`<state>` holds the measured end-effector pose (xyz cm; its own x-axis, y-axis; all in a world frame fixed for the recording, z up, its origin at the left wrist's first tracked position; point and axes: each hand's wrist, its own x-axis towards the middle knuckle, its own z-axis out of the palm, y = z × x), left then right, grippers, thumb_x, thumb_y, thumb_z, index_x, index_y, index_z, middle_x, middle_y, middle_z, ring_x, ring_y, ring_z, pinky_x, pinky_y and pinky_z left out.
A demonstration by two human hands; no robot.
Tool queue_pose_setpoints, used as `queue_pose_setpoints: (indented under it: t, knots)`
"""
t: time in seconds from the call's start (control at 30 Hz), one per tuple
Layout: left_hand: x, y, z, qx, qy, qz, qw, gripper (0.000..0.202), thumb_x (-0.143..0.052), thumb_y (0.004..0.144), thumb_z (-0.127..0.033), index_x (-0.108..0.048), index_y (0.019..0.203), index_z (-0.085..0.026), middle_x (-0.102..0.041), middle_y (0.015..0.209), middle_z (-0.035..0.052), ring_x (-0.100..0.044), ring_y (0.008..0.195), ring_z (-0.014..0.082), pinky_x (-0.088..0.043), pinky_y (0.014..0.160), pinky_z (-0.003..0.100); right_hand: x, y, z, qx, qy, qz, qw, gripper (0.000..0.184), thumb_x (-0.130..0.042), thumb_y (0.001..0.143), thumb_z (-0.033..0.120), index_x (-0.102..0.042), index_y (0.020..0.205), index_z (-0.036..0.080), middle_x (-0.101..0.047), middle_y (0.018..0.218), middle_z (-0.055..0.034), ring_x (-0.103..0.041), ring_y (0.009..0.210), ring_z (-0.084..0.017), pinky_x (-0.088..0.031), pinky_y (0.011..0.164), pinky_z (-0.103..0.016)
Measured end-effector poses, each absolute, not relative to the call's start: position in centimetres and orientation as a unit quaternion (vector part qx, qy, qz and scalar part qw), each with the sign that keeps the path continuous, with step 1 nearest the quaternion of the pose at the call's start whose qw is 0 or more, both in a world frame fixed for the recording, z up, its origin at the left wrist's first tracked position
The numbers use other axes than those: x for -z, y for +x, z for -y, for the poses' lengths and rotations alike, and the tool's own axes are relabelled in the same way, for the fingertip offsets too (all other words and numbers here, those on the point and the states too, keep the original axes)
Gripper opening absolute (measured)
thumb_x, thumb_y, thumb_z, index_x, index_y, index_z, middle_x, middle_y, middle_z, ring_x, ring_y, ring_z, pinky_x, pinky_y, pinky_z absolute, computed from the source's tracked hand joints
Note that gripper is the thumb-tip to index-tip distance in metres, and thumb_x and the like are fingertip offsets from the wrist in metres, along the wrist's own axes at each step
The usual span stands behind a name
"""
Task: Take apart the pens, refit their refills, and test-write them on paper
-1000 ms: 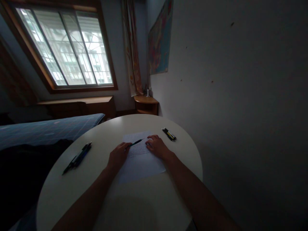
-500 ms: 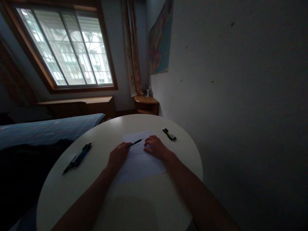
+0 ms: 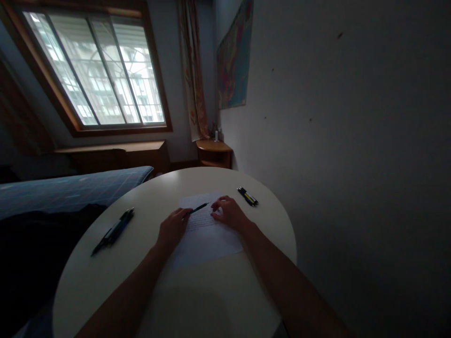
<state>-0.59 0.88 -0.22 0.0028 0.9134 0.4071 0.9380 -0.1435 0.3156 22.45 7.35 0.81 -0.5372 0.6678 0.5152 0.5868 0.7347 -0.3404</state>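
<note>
My left hand (image 3: 172, 227) is closed around one end of a dark pen (image 3: 199, 208), which slants up to the right over a sheet of paper (image 3: 207, 245). Lines of handwriting cover the upper part of the sheet. Just right of the pen's thin tip is my right hand (image 3: 230, 213), its fingers bent and a gap showing between thumb and forefinger. Nothing shows in that gap. The right hand's heel rests over the sheet's right side.
On the round white table (image 3: 197, 293), several pens (image 3: 113, 231) lie at the left, and a small group of black pens with a yellow mark (image 3: 248, 196) lies at the right. A bed (image 3: 73, 185) stands left of the table; a wall (image 3: 338, 169) runs along the right.
The right hand's fingers have curled and lifted a little near the pen's tip. My left hand and the pen have stayed almost in place.
</note>
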Motion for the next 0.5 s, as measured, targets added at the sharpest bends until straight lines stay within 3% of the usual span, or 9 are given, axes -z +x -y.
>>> queue_pose_setpoints:
  t: [0.23,0.5]
  knots:
    - [0.39,-0.63,-0.96,0.262,-0.704,0.66,0.022,0.029,-0.045,0.096,-0.029,-0.065,0.116,-0.03,-0.067,0.116,0.001,-0.066,0.094,0.0169,-0.051,0.08,0.026,-0.56,22.47,-7.58,-0.082,-0.389,0.85,0.345,0.023,-0.07,0.079,0.016,-0.067,0.101,0.021,-0.073,0.087,-0.0019,-0.06,0.1,-0.02,-0.044,0.092,-0.033]
    - [0.38,-0.73,-0.94,0.264,-0.709,0.654,0.018,0.029,-0.045,0.095,-0.027,-0.065,0.117,-0.029,-0.067,0.116,0.0012,-0.066,0.096,0.0177,-0.051,0.08,0.027,-0.99,22.57,-7.42,-0.073,-0.416,0.826,0.373,0.018,-0.069,0.081,0.019,-0.064,0.098,0.021,-0.072,0.09,-0.0019,-0.061,0.094,-0.019,-0.044,0.088,-0.032]
